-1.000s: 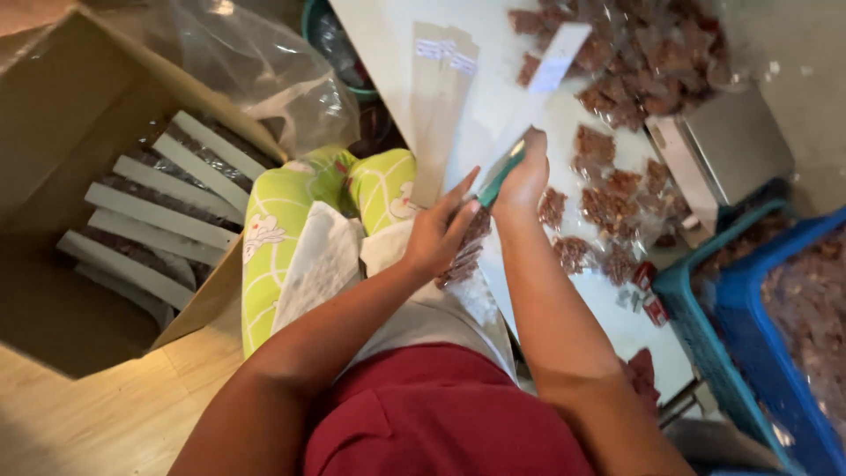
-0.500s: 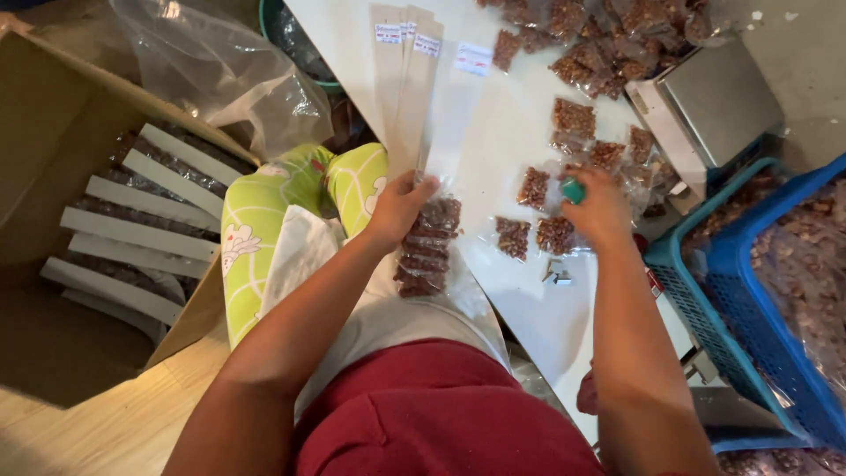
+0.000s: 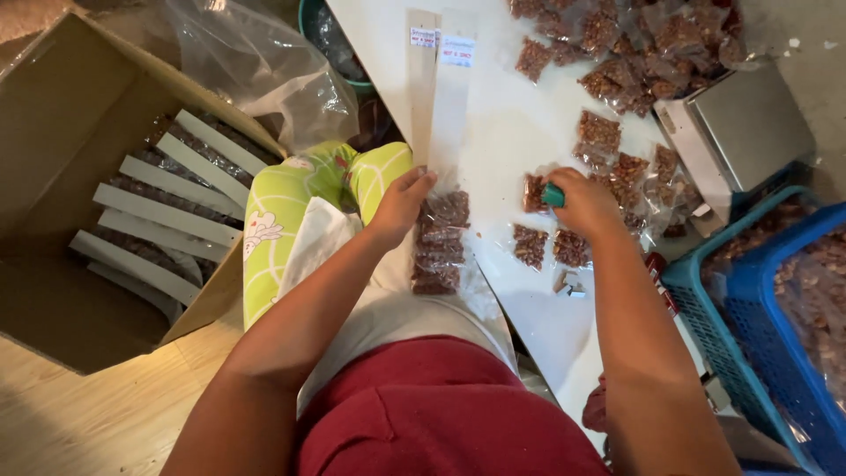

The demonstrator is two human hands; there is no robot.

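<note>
Your left hand [image 3: 401,204] is closed in a grip on the top of a strip of small clear packets [image 3: 438,242] filled with brown pieces; the strip hangs from your fingers over the near edge of the white surface [image 3: 493,132], above your lap. Your right hand [image 3: 586,204] is clenched around a small teal tool [image 3: 552,196], pressed down on a single packet [image 3: 534,191] lying on the surface just beside the strip. Two more loose packets [image 3: 551,247] lie near your right wrist, and a small metal bit [image 3: 568,284] sits just below them.

Two long white card strips [image 3: 438,88] with printed labels at the far end lie lengthwise on the surface, their near ends just beside your left fingers. A heap of filled packets [image 3: 634,44] spreads across the far right of the surface, next to a grey weighing scale [image 3: 745,132]. Blue plastic baskets [image 3: 767,326] holding more brown pieces stand to your right.

On your left, an open cardboard box [image 3: 97,176] holds finished strips laid in rows, white cards showing. A green patterned cloth [image 3: 295,211] lies between the box and your left arm, and a crumpled clear plastic bag [image 3: 256,70] sits beyond it
</note>
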